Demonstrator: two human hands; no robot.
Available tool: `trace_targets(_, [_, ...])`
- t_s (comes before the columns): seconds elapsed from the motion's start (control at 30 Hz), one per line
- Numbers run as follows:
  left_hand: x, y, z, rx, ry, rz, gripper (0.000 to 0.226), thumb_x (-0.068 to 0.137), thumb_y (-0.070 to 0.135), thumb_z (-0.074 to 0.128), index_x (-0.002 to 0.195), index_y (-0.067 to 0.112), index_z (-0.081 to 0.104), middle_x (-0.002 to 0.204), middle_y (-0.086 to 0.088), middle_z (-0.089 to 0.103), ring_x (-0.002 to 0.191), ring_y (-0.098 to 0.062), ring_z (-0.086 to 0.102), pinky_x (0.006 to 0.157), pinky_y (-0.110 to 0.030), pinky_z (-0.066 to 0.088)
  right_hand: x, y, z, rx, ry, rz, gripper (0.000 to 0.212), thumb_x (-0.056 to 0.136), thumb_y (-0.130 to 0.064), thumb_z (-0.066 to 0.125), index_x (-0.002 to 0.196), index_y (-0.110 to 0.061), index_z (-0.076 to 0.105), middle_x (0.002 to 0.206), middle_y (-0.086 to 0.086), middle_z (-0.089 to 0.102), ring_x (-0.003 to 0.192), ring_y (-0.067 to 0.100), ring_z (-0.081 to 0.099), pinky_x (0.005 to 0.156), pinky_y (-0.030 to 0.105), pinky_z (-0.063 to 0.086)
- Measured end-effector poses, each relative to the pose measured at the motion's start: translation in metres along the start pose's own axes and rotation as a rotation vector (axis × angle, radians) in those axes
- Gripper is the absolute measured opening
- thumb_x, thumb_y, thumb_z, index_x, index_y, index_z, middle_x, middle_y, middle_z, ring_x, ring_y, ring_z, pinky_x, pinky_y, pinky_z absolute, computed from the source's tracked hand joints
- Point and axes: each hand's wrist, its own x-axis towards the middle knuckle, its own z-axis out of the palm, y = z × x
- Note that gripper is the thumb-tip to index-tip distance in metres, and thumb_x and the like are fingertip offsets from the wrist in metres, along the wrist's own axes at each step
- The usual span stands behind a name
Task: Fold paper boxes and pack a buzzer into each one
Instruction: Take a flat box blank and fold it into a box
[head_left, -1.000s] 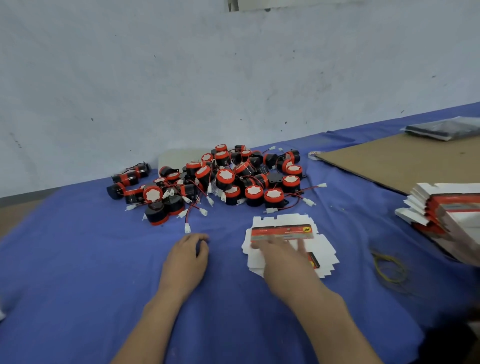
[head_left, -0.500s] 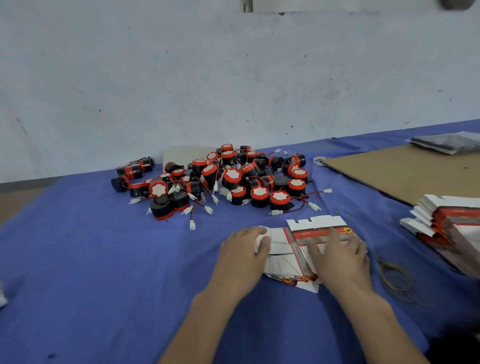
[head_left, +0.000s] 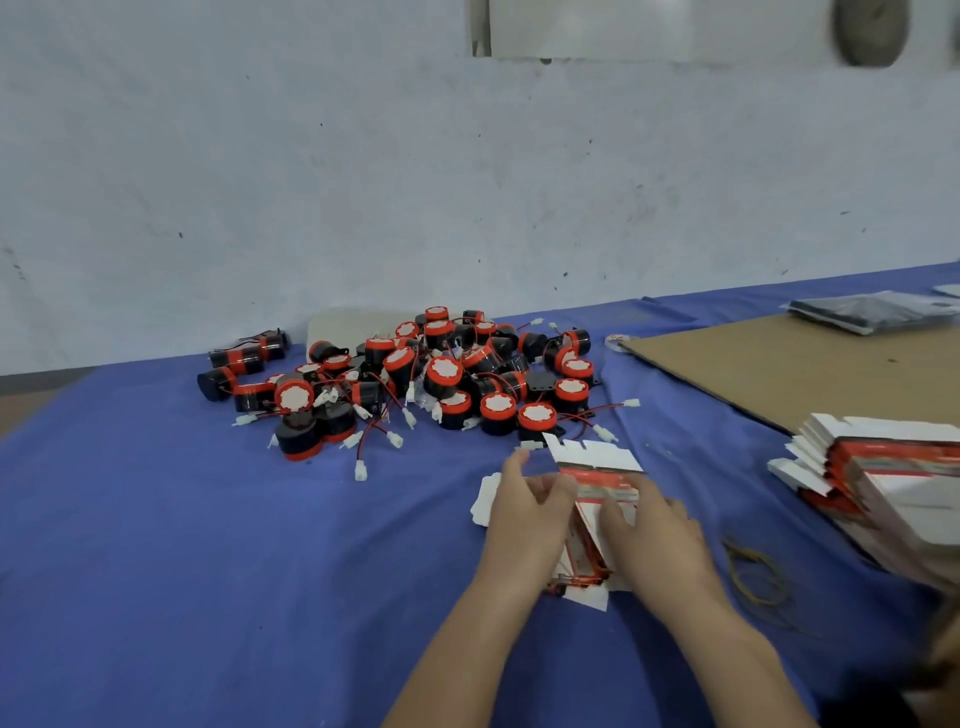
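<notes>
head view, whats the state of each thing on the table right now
paper box blank: partly folded, held by both hands
left hand: grip shut on blank
right hand: grip shut on blank
buzzers: loose pile, unpacked
flat box stack: unfolded
rubber bands: lying loose

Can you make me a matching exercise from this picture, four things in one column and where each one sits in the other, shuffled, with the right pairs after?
Things:
1. pile of buzzers
2. stack of flat boxes
3. box blank
4. rubber bands

Places:
A. held between both hands, near the middle
B. loose on the blue cloth, just right of the right hand
C. at the far side of the cloth, by the wall
D. at the right edge of the picture

Pairs: 1-C, 2-D, 3-A, 4-B
</notes>
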Motion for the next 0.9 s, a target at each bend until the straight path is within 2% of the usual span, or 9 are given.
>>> trace_targets(0.07, [0.003,0.004,0.005,-0.092,-0.040,-0.089,0.034,0.098,0.028,0.058,0.131,0.025,0.053,0.111,0.007,0.069,0.103,-0.011,0.068,0.091,-0.028,0.056,-0.001,-0.003,-0.001,0.099,-0.001,-0.022,0.037,0.101,-0.034,0.040,0.134,-0.020,0.048,0.127,0.012,0.057,0.115,0.031,0.054,0.097,0.046,0.048])
trace_targets(0.13, [0.001,0.006,0.010,-0.029,-0.079,-0.095,0.019,0.098,0.026,0.056,0.114,0.023,0.065,0.108,0.001,0.072,0.101,-0.018,0.069,0.091,-0.038,0.057,-0.003,-0.007,-0.001,0.201,-0.002,-0.046,0.036,0.100,-0.032,0.041,0.134,-0.022,0.049,0.125,0.008,0.060,0.112,0.028,0.057,0.094,0.044,0.049])
trace_targets(0.23, [-0.004,0.010,0.006,0.023,-0.087,0.087,0.020,0.098,0.020,0.055,0.111,0.032,0.064,0.101,0.014,0.073,0.095,-0.001,0.067,0.081,-0.021,0.056,-0.001,-0.011,-0.007,0.358,0.146,-0.095,0.038,0.100,-0.032,0.046,0.137,-0.022,0.049,0.126,0.008,0.058,0.117,0.028,0.053,0.098,0.044,0.045])
trace_targets(0.3, [-0.008,0.016,-0.006,0.015,-0.224,0.210,0.034,0.096,0.017,0.053,0.122,0.038,0.059,0.109,0.024,0.070,0.102,0.006,0.065,0.080,-0.013,0.051,0.000,-0.014,-0.016,0.461,0.243,-0.154,0.040,0.100,-0.037,0.048,0.137,-0.022,0.049,0.127,0.007,0.056,0.120,0.026,0.051,0.099,0.043,0.044])
trace_targets(0.43, [-0.018,0.025,-0.035,0.092,-0.428,0.301,0.047,0.087,0.030,0.053,0.127,0.054,0.051,0.124,0.026,0.064,0.115,0.003,0.060,0.089,-0.017,0.051,-0.010,-0.027,-0.024,0.869,0.052,-0.235,0.010,0.100,-0.045,0.051,0.108,-0.044,0.057,0.096,-0.024,0.071,0.092,-0.007,0.065,0.067,0.008,0.048])
trace_targets(0.57, [-0.032,0.021,-0.045,0.144,-0.331,0.350,0.037,0.079,0.038,0.048,0.105,0.062,0.057,0.097,0.031,0.065,0.094,0.011,0.061,0.077,-0.007,0.047,-0.017,-0.042,-0.009,0.945,-0.129,-0.288,0.039,0.087,-0.067,0.048,0.103,-0.035,0.062,0.089,-0.014,0.071,0.088,0.000,0.067,0.068,0.015,0.049])
trace_targets(0.73, [-0.042,0.017,-0.057,0.086,-0.242,0.420,0.036,0.098,0.028,0.053,0.132,0.041,0.054,0.123,0.013,0.067,0.116,-0.007,0.062,0.093,-0.017,0.049,-0.024,-0.060,0.014,1.083,-0.285,-0.307,0.054,0.080,-0.078,0.057,0.101,-0.030,0.069,0.095,-0.006,0.075,0.095,0.008,0.071,0.074,0.018,0.053])
trace_targets(0.83, [-0.043,0.018,-0.071,0.116,-0.144,0.459,0.032,0.094,0.037,0.053,0.126,0.037,0.056,0.119,0.009,0.067,0.113,-0.011,0.063,0.091,-0.026,0.053,-0.028,-0.067,0.031,1.140,-0.353,-0.286,0.051,0.083,-0.075,0.054,0.101,-0.032,0.073,0.100,-0.002,0.076,0.101,0.013,0.071,0.084,0.029,0.054])
trace_targets(0.9, [-0.043,0.016,-0.079,0.177,-0.097,0.463,0.028,0.093,0.040,0.051,0.121,0.038,0.056,0.115,0.013,0.068,0.110,-0.009,0.064,0.088,-0.023,0.052,-0.032,-0.071,0.042,1.179,-0.395,-0.276,0.054,0.083,-0.080,0.052,0.104,-0.035,0.074,0.105,-0.001,0.076,0.103,0.012,0.071,0.080,0.023,0.056])
